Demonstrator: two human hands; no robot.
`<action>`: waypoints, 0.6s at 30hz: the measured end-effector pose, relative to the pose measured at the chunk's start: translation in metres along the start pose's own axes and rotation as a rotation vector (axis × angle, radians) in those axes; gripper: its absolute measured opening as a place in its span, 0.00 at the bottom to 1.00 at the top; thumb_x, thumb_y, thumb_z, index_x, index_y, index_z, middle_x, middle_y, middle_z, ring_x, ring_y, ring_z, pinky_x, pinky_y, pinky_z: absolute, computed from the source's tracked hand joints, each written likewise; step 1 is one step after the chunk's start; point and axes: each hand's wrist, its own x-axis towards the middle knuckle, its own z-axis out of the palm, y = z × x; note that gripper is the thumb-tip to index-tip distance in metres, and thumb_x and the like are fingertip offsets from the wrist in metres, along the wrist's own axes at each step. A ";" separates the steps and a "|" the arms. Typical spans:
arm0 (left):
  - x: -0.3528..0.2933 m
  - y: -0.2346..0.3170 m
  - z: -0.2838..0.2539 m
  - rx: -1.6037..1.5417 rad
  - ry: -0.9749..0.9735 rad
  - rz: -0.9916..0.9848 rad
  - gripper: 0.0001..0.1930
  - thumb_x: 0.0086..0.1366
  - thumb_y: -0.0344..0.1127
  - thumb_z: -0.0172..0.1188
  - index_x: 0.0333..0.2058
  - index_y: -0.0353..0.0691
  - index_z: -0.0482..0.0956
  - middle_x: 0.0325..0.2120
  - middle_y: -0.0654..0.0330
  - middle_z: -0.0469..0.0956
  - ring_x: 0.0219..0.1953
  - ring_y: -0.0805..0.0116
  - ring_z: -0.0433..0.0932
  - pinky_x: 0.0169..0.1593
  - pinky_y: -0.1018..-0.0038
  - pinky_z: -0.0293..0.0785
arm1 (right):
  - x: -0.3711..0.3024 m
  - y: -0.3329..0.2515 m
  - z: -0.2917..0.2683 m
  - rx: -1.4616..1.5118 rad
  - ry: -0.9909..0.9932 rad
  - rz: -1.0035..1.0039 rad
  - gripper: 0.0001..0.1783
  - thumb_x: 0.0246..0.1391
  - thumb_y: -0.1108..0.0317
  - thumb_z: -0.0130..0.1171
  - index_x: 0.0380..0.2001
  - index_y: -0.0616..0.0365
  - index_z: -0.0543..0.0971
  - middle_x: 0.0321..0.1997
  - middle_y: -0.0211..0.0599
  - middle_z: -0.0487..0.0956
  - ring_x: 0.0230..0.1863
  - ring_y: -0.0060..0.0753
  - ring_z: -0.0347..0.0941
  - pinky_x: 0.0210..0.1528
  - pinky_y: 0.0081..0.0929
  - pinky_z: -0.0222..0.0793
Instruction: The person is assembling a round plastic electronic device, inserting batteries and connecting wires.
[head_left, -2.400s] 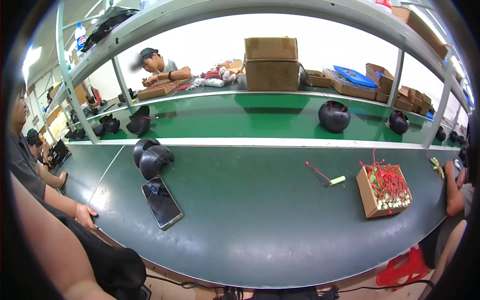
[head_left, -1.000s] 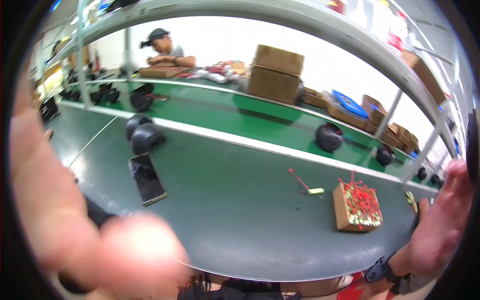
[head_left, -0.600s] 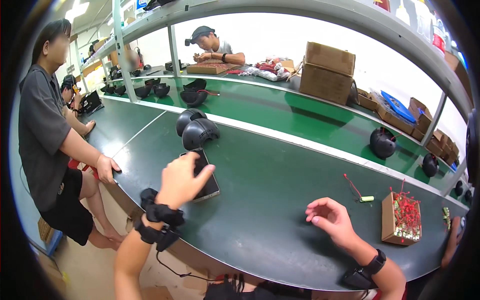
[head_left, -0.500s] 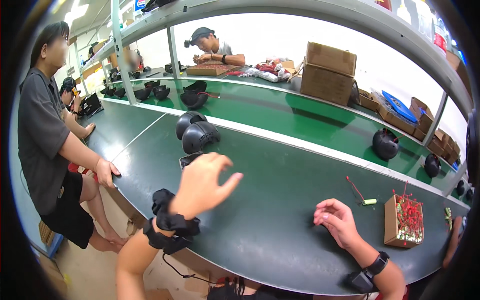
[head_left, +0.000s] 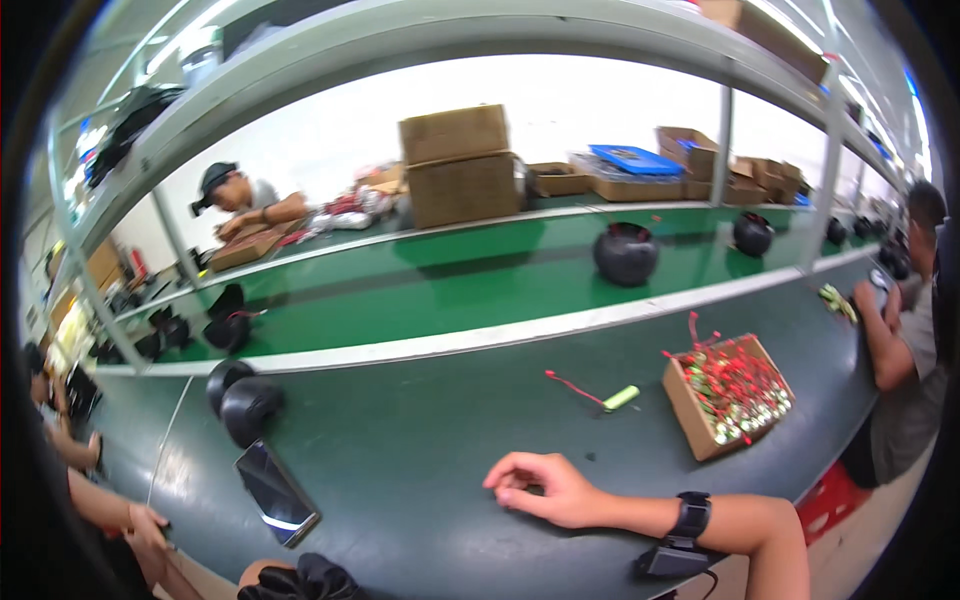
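My right hand [head_left: 548,490] rests low over the dark green table [head_left: 420,430], fingers loosely curved, a gap between thumb and forefinger and nothing seen in it. Beyond it lies a light green cylindrical battery [head_left: 621,398] with a red lead [head_left: 575,386]. To the right stands a small cardboard box [head_left: 692,412] packed with similar batteries and red wires. Of my left arm only a black scrunchie [head_left: 318,580] and a strip of skin show at the lower edge; the hand is out of view. Nearby lie a dark smartphone [head_left: 272,492] and black rounded shells [head_left: 250,408].
Behind a white rail [head_left: 480,343] runs a green conveyor belt [head_left: 450,290] carrying black round housings [head_left: 626,254]. A shelf [head_left: 450,40] spans overhead on posts. Cardboard boxes [head_left: 460,190] stand at the back. Co-workers are across, at far left and at right [head_left: 905,340].
The view has swung to the right. My left hand has drawn back from beside the black shells to the lower edge, uncovering the smartphone. My right hand stays over the table, fingers loosely bent.
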 end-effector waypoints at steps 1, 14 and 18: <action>0.004 0.013 -0.004 -0.008 -0.121 -0.246 0.04 0.52 0.30 0.65 0.22 0.39 0.80 0.22 0.60 0.75 0.19 0.67 0.68 0.23 0.73 0.59 | 0.000 -0.002 0.000 -0.012 0.007 -0.005 0.08 0.56 0.70 0.56 0.38 0.61 0.75 0.28 0.27 0.75 0.29 0.15 0.68 0.35 0.17 0.66; -0.050 -0.010 -0.037 -0.494 -0.088 -0.526 0.04 0.57 0.26 0.60 0.26 0.35 0.83 0.22 0.59 0.78 0.21 0.67 0.73 0.25 0.75 0.61 | 0.003 -0.005 0.002 -0.031 0.010 0.059 0.09 0.52 0.75 0.55 0.38 0.62 0.75 0.29 0.27 0.76 0.30 0.14 0.69 0.36 0.15 0.66; -0.059 -0.003 -0.030 -0.499 -0.108 -0.339 0.07 0.62 0.31 0.57 0.32 0.37 0.83 0.18 0.65 0.71 0.17 0.70 0.67 0.22 0.74 0.54 | 0.000 -0.010 0.004 -0.031 0.030 0.118 0.09 0.51 0.76 0.55 0.38 0.63 0.75 0.29 0.27 0.76 0.31 0.15 0.69 0.37 0.16 0.66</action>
